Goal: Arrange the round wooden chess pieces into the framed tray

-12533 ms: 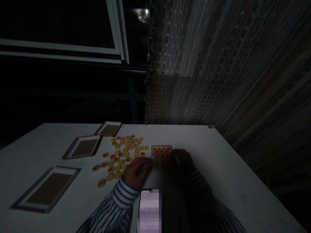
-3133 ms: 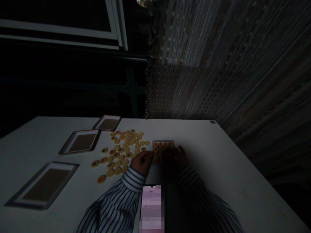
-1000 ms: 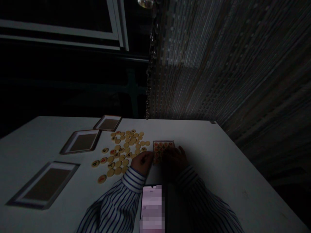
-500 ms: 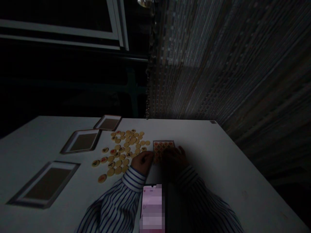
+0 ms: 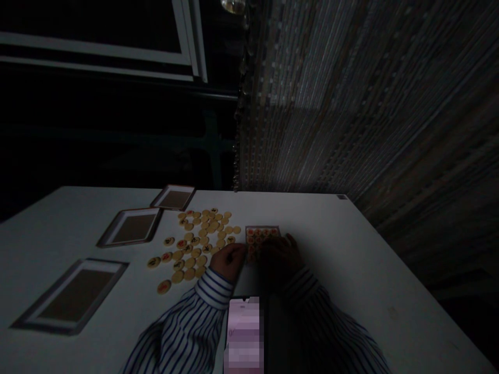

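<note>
A small shallow tray (image 5: 248,228) lies on the white table, with rows of round Chinese chess pieces (image 5: 258,232) in it, marked in red and black. My left hand (image 5: 229,259) is curled closed at the tray's left edge; its fingertips are hidden, and I cannot see what they hold. Over the tray's near right part lies my right hand (image 5: 284,257), in deep shadow. One of its fingers sticks out past the tray's right edge, while the rest are too dark to make out. Loose Chinese chess pieces (image 5: 189,248) are spread left of my left hand, some with their characters up.
Three more shallow trays stand along the left: a near one (image 5: 83,291), a middle one (image 5: 134,227) and a far one (image 5: 173,197). A lit phone (image 5: 244,332) lies between my forearms. Behind the table (image 5: 351,270) hangs a string curtain (image 5: 296,130) on the right.
Almost nothing differs. Both hands stay at the tray, with only a very slight shift of the right hand; the loose pieces lie as before.
</note>
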Available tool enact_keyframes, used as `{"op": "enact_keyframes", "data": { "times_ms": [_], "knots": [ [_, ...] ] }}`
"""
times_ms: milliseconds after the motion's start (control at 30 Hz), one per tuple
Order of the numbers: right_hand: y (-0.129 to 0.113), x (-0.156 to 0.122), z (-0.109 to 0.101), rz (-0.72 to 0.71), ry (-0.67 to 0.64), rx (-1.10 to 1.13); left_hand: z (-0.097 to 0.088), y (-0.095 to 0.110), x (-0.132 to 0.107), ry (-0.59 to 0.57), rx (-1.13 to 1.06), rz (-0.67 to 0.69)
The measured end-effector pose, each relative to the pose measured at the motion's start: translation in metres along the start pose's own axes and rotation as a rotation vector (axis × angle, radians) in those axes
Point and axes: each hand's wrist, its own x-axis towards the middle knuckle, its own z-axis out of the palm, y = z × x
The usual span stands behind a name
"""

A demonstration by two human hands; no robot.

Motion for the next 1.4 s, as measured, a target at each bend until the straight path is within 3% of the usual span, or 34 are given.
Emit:
{"op": "enact_keyframes", "data": {
  "times_ms": [600, 1100, 1267, 1400],
  "knots": [
    [-0.003, 0.003, -0.004, -0.113, 0.193, -0.021, 0.0, 0.006, -0.006, 0.003, 0.022, 0.09],
    [0.0, 0.006, -0.001, -0.165, 0.343, -0.046, -0.001, 0.004, -0.015, -0.14, 0.173, 0.387],
    [0.0, 0.007, 0.004, -0.119, 0.367, -0.047, -0.006, 0.004, -0.021, -0.078, 0.154, 0.398],
    [0.0, 0.008, 0.002, -0.184, 0.357, -0.043, -0.012, 0.005, -0.027, -0.067, 0.145, 0.402]
  ]
}}
